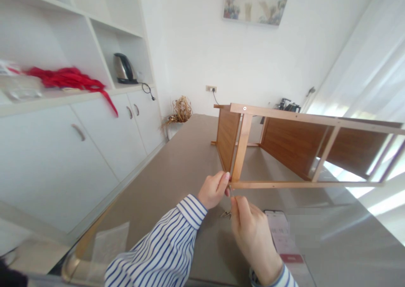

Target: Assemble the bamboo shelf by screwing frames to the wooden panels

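A wooden shelf unit [241,148] lies on its side on the table, its slatted frame facing me. My left hand [214,191] is closed, with thumb and fingers pinching the frame's near lower-left corner. Just below that corner my right hand [251,224] is closed around a thin metal tool [230,191]. Only a short length of it shows, reaching up to the corner; the rest is hidden in my fingers, so its exact kind is unclear. Several small metal screws [225,214] lie on the table beside my right hand.
A lit phone [283,236] lies right of my right hand on the grey-brown table [164,173]. A clear plastic bag [110,245] is near the left table edge. White cabinets [47,152] line the left, holding a kettle [124,68] and red ribbon [68,77]. Dried plants [182,109] stand behind.
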`<action>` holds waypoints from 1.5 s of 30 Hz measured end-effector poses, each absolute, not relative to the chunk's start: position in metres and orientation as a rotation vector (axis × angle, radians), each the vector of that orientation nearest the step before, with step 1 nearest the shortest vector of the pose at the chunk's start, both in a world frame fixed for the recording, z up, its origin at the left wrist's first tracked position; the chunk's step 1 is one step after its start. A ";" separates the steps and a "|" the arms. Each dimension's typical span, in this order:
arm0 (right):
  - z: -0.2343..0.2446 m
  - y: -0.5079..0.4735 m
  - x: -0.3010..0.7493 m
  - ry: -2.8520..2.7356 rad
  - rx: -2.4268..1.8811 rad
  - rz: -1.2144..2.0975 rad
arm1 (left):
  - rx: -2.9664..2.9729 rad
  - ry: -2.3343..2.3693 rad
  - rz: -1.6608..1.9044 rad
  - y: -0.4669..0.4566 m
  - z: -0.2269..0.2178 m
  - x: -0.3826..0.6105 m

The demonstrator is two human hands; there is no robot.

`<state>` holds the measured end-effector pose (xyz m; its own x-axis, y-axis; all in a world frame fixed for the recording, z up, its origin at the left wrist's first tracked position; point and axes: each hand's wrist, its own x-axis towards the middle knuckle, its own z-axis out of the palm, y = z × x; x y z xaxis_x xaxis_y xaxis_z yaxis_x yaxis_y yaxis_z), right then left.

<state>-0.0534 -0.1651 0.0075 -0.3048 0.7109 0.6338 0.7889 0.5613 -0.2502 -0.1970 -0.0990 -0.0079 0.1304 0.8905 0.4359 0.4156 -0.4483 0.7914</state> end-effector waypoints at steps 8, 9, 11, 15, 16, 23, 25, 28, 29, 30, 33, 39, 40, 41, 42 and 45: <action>0.012 -0.173 -0.063 -1.751 -1.331 0.688 | 1.887 1.245 1.272 -0.100 -0.008 -0.196; 0.013 -0.172 -0.062 -1.781 -1.338 0.654 | 1.885 1.248 1.268 -0.100 -0.008 -0.196; 0.014 -0.169 -0.058 -1.845 -1.341 0.492 | 1.885 1.256 1.264 -0.100 -0.008 -0.197; 0.016 -0.167 -0.056 -1.855 -1.249 0.198 | 1.893 1.255 1.270 -0.100 -0.007 -0.197; 0.017 -0.166 -0.056 -1.860 -1.221 0.182 | 1.898 1.256 1.273 -0.100 -0.007 -0.196; 0.016 -0.166 -0.061 -1.797 -1.212 0.446 | 1.959 1.290 1.275 -0.100 -0.006 -0.196; 0.015 -0.165 -0.062 -1.697 -1.221 0.629 | 1.968 1.305 1.283 -0.100 -0.005 -0.196; 0.014 -0.165 -0.065 -1.473 -1.175 0.956 | 1.962 1.305 1.295 -0.100 -0.005 -0.196; 0.014 -0.164 -0.067 -1.396 -1.143 1.051 | 1.959 1.304 1.293 -0.100 -0.005 -0.196; 0.014 -0.164 -0.068 -1.328 -1.111 1.129 | 1.956 1.304 1.290 -0.100 -0.005 -0.196; 0.015 -0.164 -0.068 -1.229 -1.049 1.265 | 1.933 1.306 1.273 -0.100 -0.006 -0.196; 0.013 -0.164 -0.057 -1.405 -1.008 1.211 | 1.912 1.292 1.245 -0.099 -0.009 -0.197; 0.012 -0.163 -0.054 -1.471 -1.001 1.176 | 1.911 1.295 1.248 -0.099 -0.009 -0.197; 0.011 -0.162 -0.051 -1.546 -0.998 1.131 | 1.909 1.295 1.251 -0.099 -0.008 -0.197; 0.011 -0.161 -0.048 -1.627 -1.000 1.071 | 1.906 1.293 1.253 -0.099 -0.008 -0.196; 0.012 -0.158 -0.040 -1.898 -1.026 0.781 | 1.896 1.274 1.255 -0.100 -0.008 -0.196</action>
<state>-0.0404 -0.1582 0.0121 -0.3297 0.8697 0.3672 0.3597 0.4754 -0.8029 -0.1962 -0.0999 -0.0079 0.1244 0.9071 0.4020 0.4159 -0.4155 0.8089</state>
